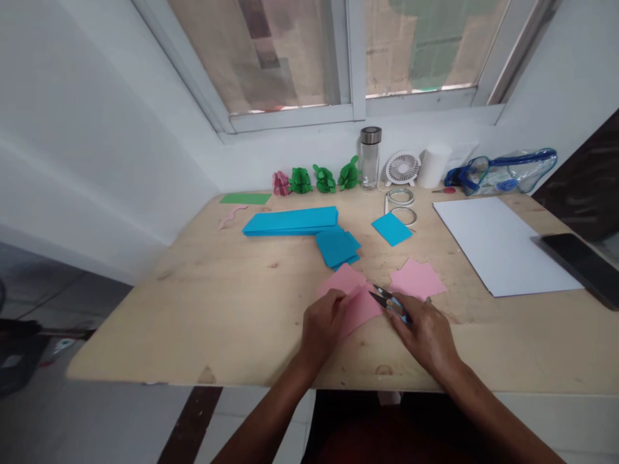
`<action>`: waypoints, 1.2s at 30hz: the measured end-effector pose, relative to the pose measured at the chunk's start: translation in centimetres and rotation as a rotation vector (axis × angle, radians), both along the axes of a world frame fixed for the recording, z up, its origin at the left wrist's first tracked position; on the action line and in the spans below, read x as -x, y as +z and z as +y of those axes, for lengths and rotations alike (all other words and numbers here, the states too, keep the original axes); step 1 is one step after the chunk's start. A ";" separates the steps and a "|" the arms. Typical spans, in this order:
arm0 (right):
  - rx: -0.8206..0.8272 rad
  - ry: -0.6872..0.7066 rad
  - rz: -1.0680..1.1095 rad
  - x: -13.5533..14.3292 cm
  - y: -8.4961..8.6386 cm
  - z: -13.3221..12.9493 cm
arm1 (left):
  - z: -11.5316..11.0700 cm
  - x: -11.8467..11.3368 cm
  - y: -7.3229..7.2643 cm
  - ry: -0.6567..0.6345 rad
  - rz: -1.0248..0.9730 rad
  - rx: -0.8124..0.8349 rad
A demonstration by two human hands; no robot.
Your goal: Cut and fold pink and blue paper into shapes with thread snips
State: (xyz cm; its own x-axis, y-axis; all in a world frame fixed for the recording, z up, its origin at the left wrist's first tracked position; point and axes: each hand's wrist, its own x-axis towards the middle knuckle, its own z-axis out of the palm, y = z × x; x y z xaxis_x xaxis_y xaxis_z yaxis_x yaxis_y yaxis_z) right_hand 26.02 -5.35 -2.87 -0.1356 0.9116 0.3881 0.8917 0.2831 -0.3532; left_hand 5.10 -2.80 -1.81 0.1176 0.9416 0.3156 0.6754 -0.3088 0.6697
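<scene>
My left hand pinches a piece of pink paper over the front part of the table. In my right hand is a pair of small scissors or thread snips with dark blades and a blue handle. The blades are parted and point at the right edge of the pink paper; whether they touch it I cannot tell. More pink paper lies just beyond my right hand. A stack of blue paper squares sits behind the paper in my left hand.
Blue strips, a single blue square and a green sheet lie farther back. Green paper shapes, a glass bottle, a small fan and tape rolls line the wall. White sheets and a phone are at right.
</scene>
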 end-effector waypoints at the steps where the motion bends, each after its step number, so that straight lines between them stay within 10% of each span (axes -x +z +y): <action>1: 0.003 -0.002 -0.016 0.0 -0.1 0.2 | 0.0 0.0 -0.2 -0.006 -0.002 -0.001; 20: 0.095 -0.012 -0.088 0.4 0.4 1.1 | 0.1 0.7 -2.3 0.152 -0.475 0.175; 36: 0.172 0.029 -0.131 1.9 1.6 2.6 | 0.0 0.7 -2.6 0.143 -0.417 0.150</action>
